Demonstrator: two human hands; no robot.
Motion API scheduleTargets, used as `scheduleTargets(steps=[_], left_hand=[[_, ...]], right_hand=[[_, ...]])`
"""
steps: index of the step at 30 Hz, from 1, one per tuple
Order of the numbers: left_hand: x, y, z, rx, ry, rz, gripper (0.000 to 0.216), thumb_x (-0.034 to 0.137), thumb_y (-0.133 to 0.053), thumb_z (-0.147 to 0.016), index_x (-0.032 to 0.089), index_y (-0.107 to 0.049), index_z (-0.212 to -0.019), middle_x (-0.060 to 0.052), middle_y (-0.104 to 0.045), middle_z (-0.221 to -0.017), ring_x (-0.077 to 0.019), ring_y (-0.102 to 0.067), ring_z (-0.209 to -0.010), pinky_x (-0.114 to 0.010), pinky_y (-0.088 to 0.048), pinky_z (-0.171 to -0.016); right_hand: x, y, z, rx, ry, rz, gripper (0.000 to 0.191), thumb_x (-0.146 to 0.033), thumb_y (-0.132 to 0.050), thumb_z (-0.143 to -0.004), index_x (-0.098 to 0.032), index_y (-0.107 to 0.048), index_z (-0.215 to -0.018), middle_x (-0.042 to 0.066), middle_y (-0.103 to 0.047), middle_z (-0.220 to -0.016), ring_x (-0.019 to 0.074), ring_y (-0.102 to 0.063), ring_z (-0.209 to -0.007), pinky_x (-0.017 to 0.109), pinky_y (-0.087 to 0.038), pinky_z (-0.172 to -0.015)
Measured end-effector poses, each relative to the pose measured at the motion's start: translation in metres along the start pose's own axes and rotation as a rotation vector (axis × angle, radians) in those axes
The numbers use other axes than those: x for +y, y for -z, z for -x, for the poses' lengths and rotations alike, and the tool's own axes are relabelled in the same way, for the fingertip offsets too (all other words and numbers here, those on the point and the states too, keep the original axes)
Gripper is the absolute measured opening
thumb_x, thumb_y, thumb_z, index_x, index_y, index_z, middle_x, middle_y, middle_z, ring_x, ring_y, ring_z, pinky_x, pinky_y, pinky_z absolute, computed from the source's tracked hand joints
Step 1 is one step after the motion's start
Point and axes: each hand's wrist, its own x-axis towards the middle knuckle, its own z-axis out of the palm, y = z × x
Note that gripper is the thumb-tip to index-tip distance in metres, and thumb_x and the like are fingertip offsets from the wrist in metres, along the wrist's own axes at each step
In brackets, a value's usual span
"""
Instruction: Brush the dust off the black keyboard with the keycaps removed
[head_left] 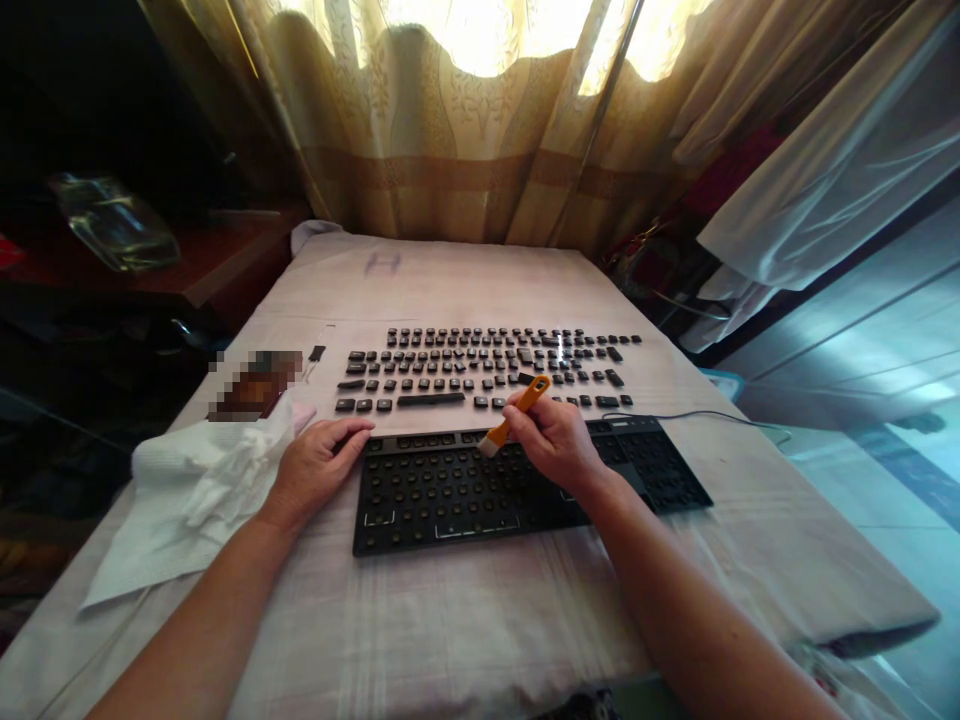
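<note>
A black keyboard base (450,500) with its keycaps taken off lies across the cloth-covered table in front of me. My right hand (556,438) is closed round a small brush with an orange handle (517,412), its pale bristles touching the keyboard's top row. My left hand (319,462) rests at the keyboard's upper left corner, fingers curled against its edge. Beyond the keyboard, several loose black keycaps (480,365) are laid out in rows on the cloth.
A crumpled white cloth (191,490) lies left of my left hand. The keyboard's cable (712,414) runs off to the right. Curtains (465,130) hang behind the table (450,620). A dark wooden shelf with a clear plastic item (112,225) stands at the left.
</note>
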Motion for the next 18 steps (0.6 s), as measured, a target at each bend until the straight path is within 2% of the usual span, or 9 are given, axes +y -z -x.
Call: scheduleTargets(steps=[4, 11, 18], left_hand=[[0.0016, 0.0000, 0.0012, 0.015, 0.026, -0.006, 0.038, 0.056, -0.053, -0.085, 0.028, -0.077, -0.093, -0.003, -0.080, -0.097, -0.0244, -0.074, -0.092, -0.043, -0.057, -0.095], [0.0010, 0.0008, 0.0015, -0.001, 0.054, -0.007, 0.038, 0.057, -0.055, -0.084, 0.028, -0.077, -0.094, -0.003, -0.080, -0.098, -0.0247, -0.074, -0.092, -0.042, -0.058, -0.093], [-0.0022, 0.0038, 0.0014, -0.013, -0.023, -0.017, 0.034, 0.057, -0.055, -0.088, 0.030, -0.076, -0.095, -0.001, -0.080, -0.095, -0.0225, -0.074, -0.086, -0.039, -0.060, -0.088]], right_hand=[[0.0019, -0.0030, 0.0033, -0.012, 0.073, 0.022, 0.019, -0.027, -0.052, -0.097, -0.020, -0.065, -0.085, 0.003, -0.073, -0.068, 0.0168, -0.067, -0.055, 0.026, -0.051, -0.059], [0.0019, -0.0020, 0.0073, -0.068, 0.100, 0.033, 0.020, -0.024, -0.050, -0.100, -0.020, -0.064, -0.086, 0.004, -0.074, -0.070, 0.0151, -0.068, -0.059, 0.024, -0.052, -0.060], [-0.0018, 0.0019, 0.0094, -0.075, 0.099, -0.057, 0.018, -0.019, -0.051, -0.098, -0.021, -0.061, -0.084, 0.002, -0.071, -0.068, 0.0146, -0.068, -0.059, 0.024, -0.053, -0.060]])
